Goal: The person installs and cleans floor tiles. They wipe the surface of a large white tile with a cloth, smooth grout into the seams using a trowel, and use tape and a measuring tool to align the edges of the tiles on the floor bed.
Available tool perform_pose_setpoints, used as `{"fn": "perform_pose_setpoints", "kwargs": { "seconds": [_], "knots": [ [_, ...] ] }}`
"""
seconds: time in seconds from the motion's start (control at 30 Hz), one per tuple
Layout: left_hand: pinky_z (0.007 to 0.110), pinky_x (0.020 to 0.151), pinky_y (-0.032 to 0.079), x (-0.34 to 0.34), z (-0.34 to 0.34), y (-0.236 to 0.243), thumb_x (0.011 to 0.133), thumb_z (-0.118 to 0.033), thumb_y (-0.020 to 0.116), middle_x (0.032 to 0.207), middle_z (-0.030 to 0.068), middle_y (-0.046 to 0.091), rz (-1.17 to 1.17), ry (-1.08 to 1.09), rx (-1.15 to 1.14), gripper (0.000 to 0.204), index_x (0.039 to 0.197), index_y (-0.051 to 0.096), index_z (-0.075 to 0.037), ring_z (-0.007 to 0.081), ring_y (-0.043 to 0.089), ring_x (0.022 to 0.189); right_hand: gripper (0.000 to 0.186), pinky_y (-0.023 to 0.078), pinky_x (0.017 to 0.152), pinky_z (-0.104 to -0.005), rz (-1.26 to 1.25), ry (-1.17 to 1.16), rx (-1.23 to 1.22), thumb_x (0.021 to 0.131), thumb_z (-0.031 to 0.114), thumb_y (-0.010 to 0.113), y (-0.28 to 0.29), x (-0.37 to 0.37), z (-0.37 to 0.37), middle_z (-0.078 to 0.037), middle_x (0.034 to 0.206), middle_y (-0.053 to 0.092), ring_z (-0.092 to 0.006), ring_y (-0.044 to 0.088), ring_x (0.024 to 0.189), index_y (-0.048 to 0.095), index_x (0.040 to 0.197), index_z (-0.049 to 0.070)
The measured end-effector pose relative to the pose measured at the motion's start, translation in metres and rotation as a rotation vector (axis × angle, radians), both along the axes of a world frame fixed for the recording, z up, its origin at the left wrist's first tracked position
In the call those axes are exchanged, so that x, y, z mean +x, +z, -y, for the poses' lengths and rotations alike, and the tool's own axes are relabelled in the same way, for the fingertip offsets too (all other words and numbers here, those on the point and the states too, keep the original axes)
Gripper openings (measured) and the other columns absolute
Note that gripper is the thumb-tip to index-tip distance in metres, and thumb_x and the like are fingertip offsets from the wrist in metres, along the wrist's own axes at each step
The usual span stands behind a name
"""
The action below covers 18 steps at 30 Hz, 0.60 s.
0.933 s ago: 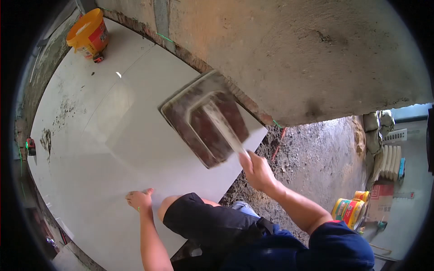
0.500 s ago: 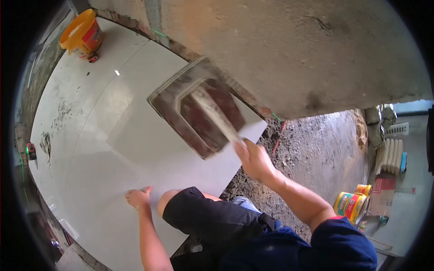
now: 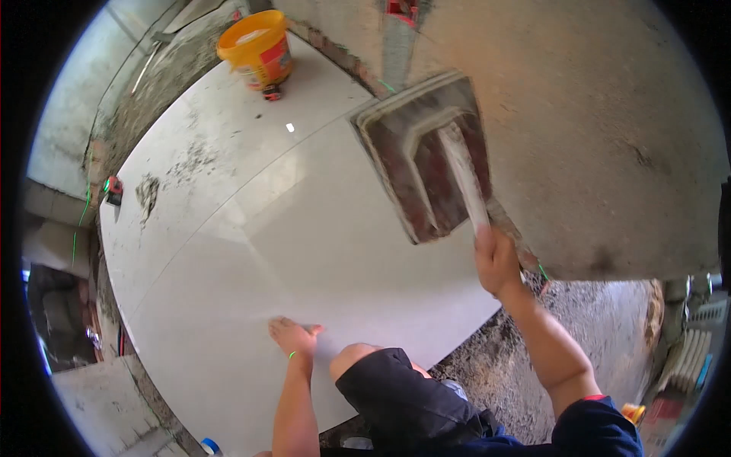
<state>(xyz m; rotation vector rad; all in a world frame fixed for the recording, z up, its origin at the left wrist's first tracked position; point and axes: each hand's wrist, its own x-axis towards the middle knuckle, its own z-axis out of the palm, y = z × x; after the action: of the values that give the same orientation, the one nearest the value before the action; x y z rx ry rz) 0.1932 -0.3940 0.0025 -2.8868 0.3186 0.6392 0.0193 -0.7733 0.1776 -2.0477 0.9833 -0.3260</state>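
My right hand (image 3: 495,255) grips the pale handle of a large square tamping tool (image 3: 422,156), whose reddish-brown head with grey rim is over the upper right of a big pale grey tile surface (image 3: 335,244), beside the rough concrete wall. Whether the head touches the tile I cannot tell. My left hand (image 3: 293,335) lies open on the tile, fingers spread, just left of my bent knee (image 3: 358,358). Grey mortar smears (image 3: 148,194) mark the tile's left part.
An orange bucket (image 3: 251,49) stands at the back, beside a small red-and-black device (image 3: 272,93); another such device (image 3: 114,190) is at the left edge, with green laser lines nearby. The concrete wall (image 3: 601,122) borders the right. Rough mortar (image 3: 563,335), stacked materials and containers lie lower right.
My view has turned left, so bucket, tile and wall sit further right in the picture. My right hand keeps its hold on the tool; my left hand stays on the tile.
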Motion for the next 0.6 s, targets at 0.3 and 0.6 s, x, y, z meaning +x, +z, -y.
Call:
{"fn": "perform_pose_setpoints", "kwargs": {
  "seconds": [0.3, 0.6],
  "knots": [
    [0.047, 0.115, 0.013, 0.022, 0.022, 0.017, 0.07, -0.062, 0.068, 0.142, 0.041, 0.022, -0.149, -0.012, 0.02, 0.116, 0.133, 0.023, 0.024, 0.0461, 0.022, 0.137, 0.062, 0.038, 0.039, -0.0342, -0.141, 0.104, 0.506, 0.092, 0.062, 0.041, -0.043, 0.148, 0.068, -0.003, 0.056, 0.042, -0.0148, 0.042, 0.042, 0.053, 0.085, 0.002],
    [0.049, 0.113, 0.015, 0.026, 0.019, 0.012, 0.069, -0.061, 0.069, 0.137, 0.0421, 0.03, -0.049, -0.04, -0.042, 0.11, 0.128, 0.034, 0.025, 0.0477, 0.025, 0.135, 0.062, 0.048, 0.085, -0.0425, -0.552, -0.085, 0.199, 0.095, 0.052, 0.039, -0.097, 0.123, -0.014, -0.031, 0.105, 0.062, -0.0394, 0.06, 0.107, 0.064, 0.107, -0.004]
  ]
}}
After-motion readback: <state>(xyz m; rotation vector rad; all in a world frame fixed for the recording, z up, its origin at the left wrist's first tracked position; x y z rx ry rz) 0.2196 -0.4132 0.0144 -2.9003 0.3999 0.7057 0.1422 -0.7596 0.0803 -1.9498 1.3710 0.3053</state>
